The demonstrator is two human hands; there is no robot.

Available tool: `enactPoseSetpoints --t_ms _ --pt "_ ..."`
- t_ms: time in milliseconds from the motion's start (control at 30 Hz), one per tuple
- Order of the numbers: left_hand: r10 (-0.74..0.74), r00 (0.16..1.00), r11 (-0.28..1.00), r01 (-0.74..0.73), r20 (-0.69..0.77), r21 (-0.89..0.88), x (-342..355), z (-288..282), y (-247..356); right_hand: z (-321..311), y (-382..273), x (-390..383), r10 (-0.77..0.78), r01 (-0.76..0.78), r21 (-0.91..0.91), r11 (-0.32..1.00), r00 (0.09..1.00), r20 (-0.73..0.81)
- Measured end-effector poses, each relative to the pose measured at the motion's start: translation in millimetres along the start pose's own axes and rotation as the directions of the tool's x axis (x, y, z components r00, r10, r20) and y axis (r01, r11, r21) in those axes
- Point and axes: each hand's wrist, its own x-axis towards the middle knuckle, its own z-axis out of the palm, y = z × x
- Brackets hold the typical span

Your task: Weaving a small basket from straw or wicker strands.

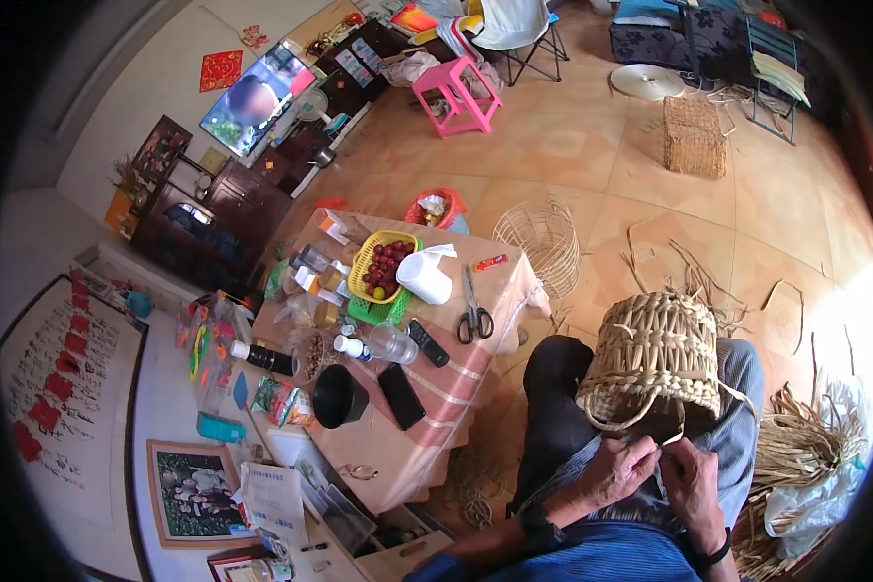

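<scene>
On my lap a woven straw basket lies tipped, with its mouth toward me and its base away. A straw loop stands out from its rim. Just below the mouth, my left hand and my right hand are close together with fingers closed in a pinch. Between them runs a pale straw strand coming from the rim, and both hands grip it. Another strand end sticks out at the basket's right side. The fingertips partly hide the strand.
A bundle of dry straw and a plastic bag lie at my right. Left stands a cloth-covered table with scissors, a phone and a fruit basket. An openwork frame basket sits on the floor ahead.
</scene>
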Motion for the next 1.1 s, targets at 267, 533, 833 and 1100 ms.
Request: enactPoseSetpoints --t_ms 267,533,833,1100 --pt "-0.038 0.997 0.987 0.048 0.066 -0.155 -5 -7 6 6 17 1 -0.092 0.084 -0.116 0.99 0.994 -0.067" --pt "-0.131 0.988 0.955 0.148 0.08 -0.256 -3 -16 15 -11 35 1 0.025 -0.02 0.052 0.998 0.996 -0.087" --pt "-0.283 0.917 0.74 0.396 0.282 -0.544 -14 -24 0 -48 0 -13 0.173 -0.2 0.462 0.864 0.98 0.1" --pt "-0.192 0.968 0.722 0.253 0.165 -0.644 -11 -39 -6 -63 -33 -6 -0.131 0.0 0.512 0.859 0.967 0.22"
